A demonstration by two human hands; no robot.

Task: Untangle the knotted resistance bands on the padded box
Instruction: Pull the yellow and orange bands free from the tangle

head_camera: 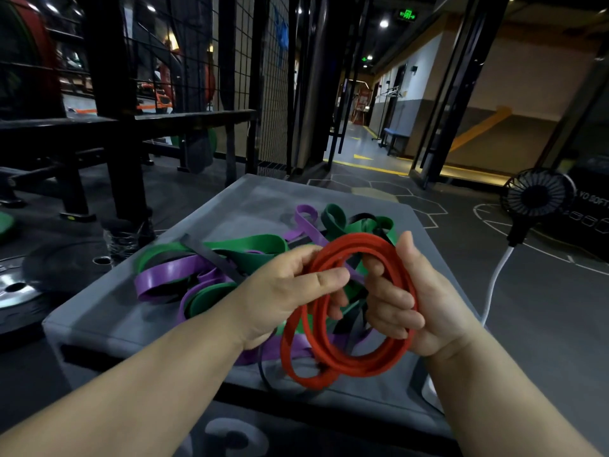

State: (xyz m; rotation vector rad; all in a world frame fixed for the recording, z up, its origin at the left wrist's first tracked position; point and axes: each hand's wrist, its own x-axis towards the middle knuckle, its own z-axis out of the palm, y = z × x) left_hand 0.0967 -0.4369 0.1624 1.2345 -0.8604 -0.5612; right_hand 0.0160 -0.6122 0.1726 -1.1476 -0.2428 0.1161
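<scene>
On the padded box [263, 199], the tangled bands [250, 245] - green, purple and black - sprawl from the left edge toward the far right corner, behind your hands. Your left hand [283, 291] pinches the red band [359, 367] at the coil's upper left. Your right hand [418, 308] curls its fingers through the coil, gripping its right side. The coil stands upright over the near edge, between both hands - probably free of the heap.

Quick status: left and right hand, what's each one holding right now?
Left hand: thumb and fingers pinch the coiled red band.
Right hand: fingers curled round the same red band.
</scene>
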